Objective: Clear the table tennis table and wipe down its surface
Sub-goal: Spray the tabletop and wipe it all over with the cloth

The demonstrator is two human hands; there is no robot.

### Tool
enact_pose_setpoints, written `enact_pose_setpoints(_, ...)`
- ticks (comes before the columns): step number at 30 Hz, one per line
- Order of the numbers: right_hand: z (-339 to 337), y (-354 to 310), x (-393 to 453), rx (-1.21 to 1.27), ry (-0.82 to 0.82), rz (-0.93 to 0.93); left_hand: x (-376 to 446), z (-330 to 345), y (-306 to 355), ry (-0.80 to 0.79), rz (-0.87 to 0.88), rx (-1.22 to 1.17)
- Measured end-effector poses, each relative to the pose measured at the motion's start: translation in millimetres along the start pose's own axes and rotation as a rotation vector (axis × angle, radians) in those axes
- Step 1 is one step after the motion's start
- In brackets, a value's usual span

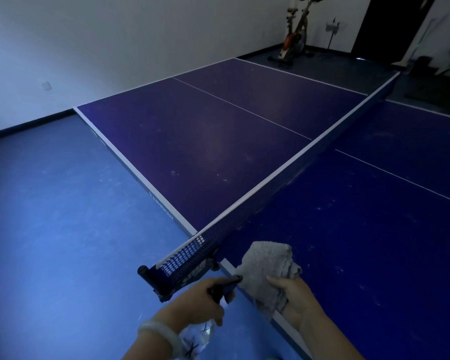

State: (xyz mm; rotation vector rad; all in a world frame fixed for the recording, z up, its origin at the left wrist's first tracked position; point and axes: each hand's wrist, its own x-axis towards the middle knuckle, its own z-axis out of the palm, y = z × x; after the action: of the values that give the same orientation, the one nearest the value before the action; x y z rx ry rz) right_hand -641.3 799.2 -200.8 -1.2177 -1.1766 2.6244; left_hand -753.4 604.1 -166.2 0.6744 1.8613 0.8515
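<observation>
left hand (200,302) fingers grip spray bottle (213,305); right hand (294,294) fingers clutch grey cloth (266,268).

Net (291,162) across table (192,141)

I see table (218,141): smooth matt top, dusty specks | cloth (266,266): grey, nubby terry | net (192,252): dark woven mesh | spray bottle (195,336): clear glossy plastic | floor (63,216): smooth, slight sheen
</observation>
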Motion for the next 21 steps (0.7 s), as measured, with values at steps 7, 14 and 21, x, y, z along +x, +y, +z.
enact_pose_setpoints(7, -5.2, -1.4, -2.3, -0.097, -0.014, -0.017, 12.1, -4.5, 21.4, 0.229, 0.002, 0.034)
enact_pose_setpoints(14, -11.6, -7.2, -1.7, -0.186, -0.037, -0.026, 7.3, 5.1, 16.9, 0.16, 0.034, 0.067)
enact_pose_setpoints(21, -17.5, -11.4, -0.4, -0.283, -0.038, -0.041, -5.7, 15.2, -5.0, -0.002, -0.025, 0.094)
